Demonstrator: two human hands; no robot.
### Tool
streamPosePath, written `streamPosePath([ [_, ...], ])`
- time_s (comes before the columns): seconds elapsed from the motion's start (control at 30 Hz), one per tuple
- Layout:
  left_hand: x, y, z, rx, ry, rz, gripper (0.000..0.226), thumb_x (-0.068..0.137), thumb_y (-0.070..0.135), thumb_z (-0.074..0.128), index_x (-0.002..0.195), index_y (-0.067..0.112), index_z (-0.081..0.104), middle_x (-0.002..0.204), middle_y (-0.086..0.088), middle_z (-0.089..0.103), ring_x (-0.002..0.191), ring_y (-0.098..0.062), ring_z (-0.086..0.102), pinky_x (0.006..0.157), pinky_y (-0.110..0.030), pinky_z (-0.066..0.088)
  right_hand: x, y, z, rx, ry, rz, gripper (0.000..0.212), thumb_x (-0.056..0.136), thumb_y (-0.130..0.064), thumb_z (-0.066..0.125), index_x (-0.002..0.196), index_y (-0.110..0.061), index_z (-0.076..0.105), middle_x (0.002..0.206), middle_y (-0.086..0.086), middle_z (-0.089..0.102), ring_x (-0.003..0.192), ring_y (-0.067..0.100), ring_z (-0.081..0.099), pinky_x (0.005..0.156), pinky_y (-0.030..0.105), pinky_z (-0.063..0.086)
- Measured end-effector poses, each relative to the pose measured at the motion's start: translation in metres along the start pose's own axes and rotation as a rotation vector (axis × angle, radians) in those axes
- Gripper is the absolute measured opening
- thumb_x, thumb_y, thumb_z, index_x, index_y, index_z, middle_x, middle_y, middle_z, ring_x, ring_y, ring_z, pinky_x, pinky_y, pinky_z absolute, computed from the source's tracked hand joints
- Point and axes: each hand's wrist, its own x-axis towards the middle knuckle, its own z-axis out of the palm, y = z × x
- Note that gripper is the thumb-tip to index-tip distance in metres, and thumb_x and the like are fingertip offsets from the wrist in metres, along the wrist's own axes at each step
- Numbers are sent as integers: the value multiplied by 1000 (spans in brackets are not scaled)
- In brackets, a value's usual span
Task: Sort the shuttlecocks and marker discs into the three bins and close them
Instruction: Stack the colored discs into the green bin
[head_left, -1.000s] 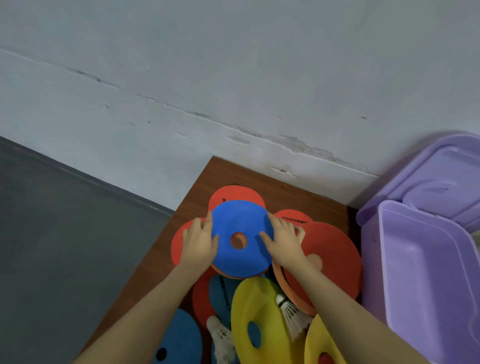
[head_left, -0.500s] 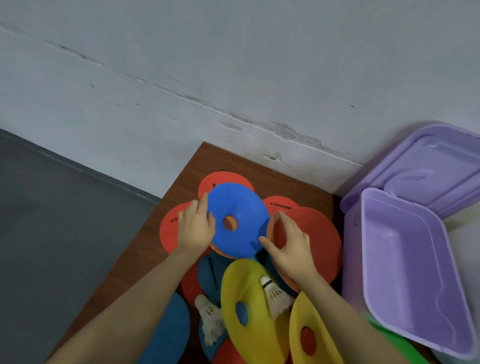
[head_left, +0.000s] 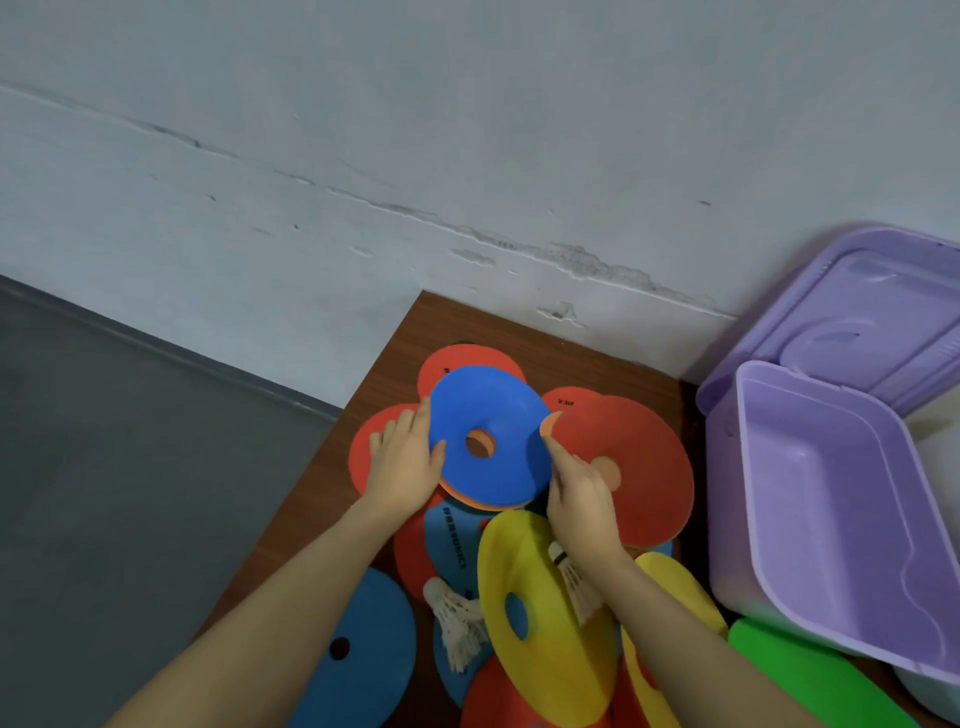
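Observation:
A blue marker disc (head_left: 488, 431) tops a thin stack of orange discs above the pile on the brown table (head_left: 415, 332). My left hand (head_left: 405, 462) grips the stack's left edge, thumb on the blue disc. My right hand (head_left: 576, 488) pinches an orange disc's edge (head_left: 548, 423) at the stack's right rim. Red discs (head_left: 644, 457) lie around and under the stack. Yellow discs (head_left: 540, 623) lie nearer me. One shuttlecock (head_left: 460, 618) lies left of the yellow disc, and another (head_left: 571, 577) rests on it under my right wrist.
An open purple bin (head_left: 831, 499) stands at the right, its lid (head_left: 872, 322) tipped back against the wall. A green lid or bin (head_left: 810, 675) shows below it. Another blue disc (head_left: 358, 649) overhangs the table's left edge, with grey floor beyond.
My right hand left the blue disc's rim, reached to an orange disc beside it, and now pinches that edge against the stack. My left hand kept its grip.

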Motion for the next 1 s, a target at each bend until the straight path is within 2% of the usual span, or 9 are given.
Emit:
streamPosePath([
  [0.1, 5, 0, 0, -46, -5, 9, 59, 96, 29, 43, 147, 16, 19, 126, -5, 47, 115, -26, 43, 97, -41, 27, 11, -9, -3, 26, 92, -2, 54, 86, 10, 46, 137, -9, 44, 75, 8, 62, 69, 24, 54, 61, 37, 43],
  [0.27, 11, -5, -3, -108, 12, -6, 58, 95, 25, 45, 147, 16, 20, 121, -5, 50, 113, -23, 46, 97, -40, 27, 26, -27, 0, -33, 179, -136, 63, 79, 18, 49, 136, -7, 43, 67, 1, 55, 71, 27, 54, 85, 43, 47],
  [0.4, 10, -9, -6, -112, 26, -30, 56, 96, 28, 43, 147, 15, 22, 114, -6, 53, 109, -23, 48, 95, -40, 28, 36, -23, -4, 42, 228, -127, 57, 85, 13, 46, 138, -6, 40, 94, 7, 64, 92, 33, 56, 86, 38, 45],
  [0.47, 10, -7, -6, -102, 33, -37, 57, 96, 31, 43, 146, 15, 23, 113, -6, 53, 109, -25, 48, 93, -40, 30, 37, -19, -13, 96, 237, -59, 54, 88, 11, 43, 139, -6, 40, 103, 8, 64, 90, 23, 59, 79, 28, 44],
  [0.53, 9, -4, -5, -53, 32, -36, 59, 95, 33, 44, 146, 14, 23, 119, -7, 52, 112, -27, 47, 94, -41, 31, 37, -15, -21, 156, 209, 0, 50, 92, 7, 42, 139, -9, 41, 89, -4, 61, 66, 2, 54, 64, 16, 39],
  [0.6, 8, -1, -4, -5, 41, -49, 63, 94, 35, 46, 146, 11, 20, 126, -10, 48, 114, -29, 45, 94, -40, 33, 34, -9, -25, 220, 145, 13, 42, 95, -3, 44, 136, -14, 46, 81, -16, 59, 57, -1, 51, 56, 9, 36],
  [0.77, 1, 0, -7, 14, 63, -74, 68, 93, 39, 47, 145, 5, 21, 134, -16, 42, 117, -32, 44, 93, -39, 38, 22, 5, -25, 367, -54, 34, 37, 94, -38, 50, 129, -26, 54, 114, -20, 60, 107, 5, 56, 90, 36, 49],
  [0.93, -1, 11, -15, 50, 177, 28, 64, 93, 42, 47, 141, 4, 31, 141, -20, 37, 126, -35, 37, 100, -43, 35, 17, 28, -36, 67, 197, 51, 48, 90, -48, 34, 123, -22, 58, 129, -7, 53, 120, 15, 43, 101, 41, 32],
  [1.0, 2, 30, -17, 23, 174, 119, 61, 93, 45, 40, 139, 5, 35, 139, -17, 40, 125, -32, 38, 100, -42, 34, 16, 35, -43, 113, 247, 69, 42, 91, -42, 39, 124, -23, 56, 123, -7, 50, 115, 17, 43, 98, 41, 34],
])
